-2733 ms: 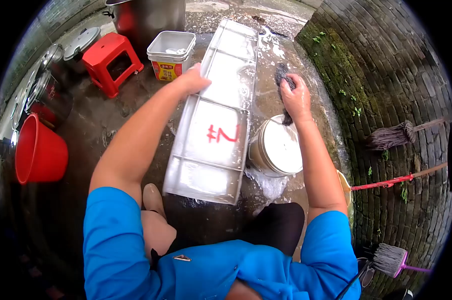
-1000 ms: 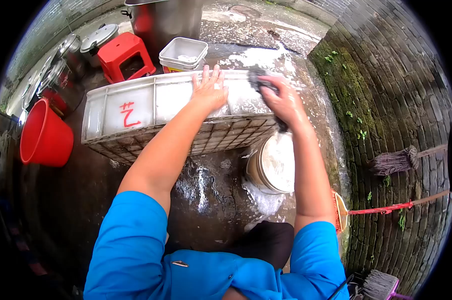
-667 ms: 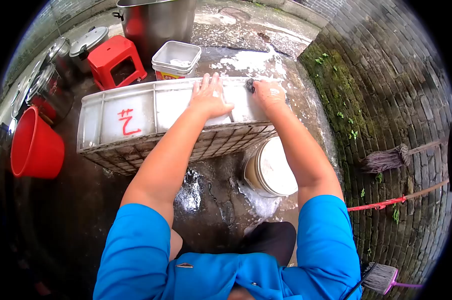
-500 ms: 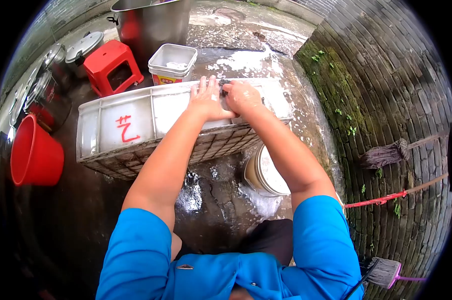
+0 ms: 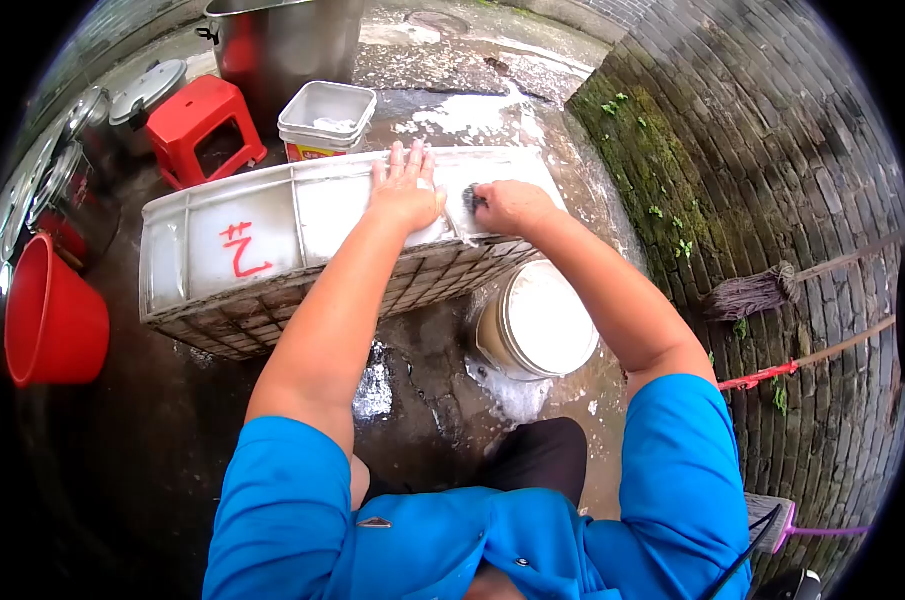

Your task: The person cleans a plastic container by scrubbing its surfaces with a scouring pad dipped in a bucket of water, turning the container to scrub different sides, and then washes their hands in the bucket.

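Observation:
A long white plastic crate (image 5: 348,215) lies before me, its wet upper face streaked with suds and a red painted mark (image 5: 241,250) at its left part. On that face my left hand (image 5: 408,192) rests flat, fingers spread toward the far edge. My right hand (image 5: 516,208) is closed around a dark grey scouring pad (image 5: 473,198), pressed to the crate's right part. The hand hides some of the pad. Below the crate's right end stands a round, pale bucket (image 5: 541,320) filled with whitish, sudsy liquid.
Beyond the crate are a square white tub (image 5: 325,110), a red stool (image 5: 201,125) and a big metal pot (image 5: 288,55). A red bucket (image 5: 58,315) and lidded pots (image 5: 151,90) stand left. Mops (image 5: 758,292) lean on the brick wall (image 5: 763,150) at right. The floor is wet.
My right hand has moved right along the crate with the scouring pad, away from my left hand. My left hand stays flat on the crate. The view has shifted slightly.

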Demonstrator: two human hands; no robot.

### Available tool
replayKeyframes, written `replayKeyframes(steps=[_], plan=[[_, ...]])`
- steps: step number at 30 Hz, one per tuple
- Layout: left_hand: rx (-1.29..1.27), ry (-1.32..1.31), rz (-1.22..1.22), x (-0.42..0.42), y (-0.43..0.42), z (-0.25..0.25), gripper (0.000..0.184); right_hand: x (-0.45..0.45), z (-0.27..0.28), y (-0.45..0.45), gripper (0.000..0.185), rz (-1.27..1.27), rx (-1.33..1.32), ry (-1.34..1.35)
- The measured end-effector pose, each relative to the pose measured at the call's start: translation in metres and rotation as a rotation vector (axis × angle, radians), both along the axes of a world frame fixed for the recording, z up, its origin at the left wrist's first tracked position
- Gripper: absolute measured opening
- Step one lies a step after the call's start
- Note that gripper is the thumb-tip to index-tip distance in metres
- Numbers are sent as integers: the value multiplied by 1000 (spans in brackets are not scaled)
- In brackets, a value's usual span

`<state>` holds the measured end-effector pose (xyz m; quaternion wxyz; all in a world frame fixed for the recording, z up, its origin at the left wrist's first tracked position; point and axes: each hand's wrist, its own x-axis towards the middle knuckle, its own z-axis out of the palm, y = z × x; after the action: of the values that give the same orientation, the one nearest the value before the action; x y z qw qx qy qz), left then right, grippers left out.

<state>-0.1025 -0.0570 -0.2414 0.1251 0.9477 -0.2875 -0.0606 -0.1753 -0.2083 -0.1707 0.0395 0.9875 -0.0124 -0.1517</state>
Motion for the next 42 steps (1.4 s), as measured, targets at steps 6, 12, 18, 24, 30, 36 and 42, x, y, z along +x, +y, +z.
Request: replayKeyframes(steps=[6,12,18,24,30,36,42], plan=[[27,-15,33,-6,-5,1,67,17,3,-12,33,224,2,215],[95,-8,31,-2,-6,3,67,9,1,-6,36,189,130,228],[34,-12,28,-2,-3,4,66,22,-2,-53,37,117,-170,374],[24,-2,34,-2,-5,3,66,1,10,17,36,166,80,159],[77,18,32,-5,-1,15,70,17,4,-23,28,-112,-97,-69],[93,37,63,-7,-3,15,90,50,-29,14,23,55,101,-511],[62,9,41,-7,-1,8,90,52,-23,-37,26,-124,-29,-345]])
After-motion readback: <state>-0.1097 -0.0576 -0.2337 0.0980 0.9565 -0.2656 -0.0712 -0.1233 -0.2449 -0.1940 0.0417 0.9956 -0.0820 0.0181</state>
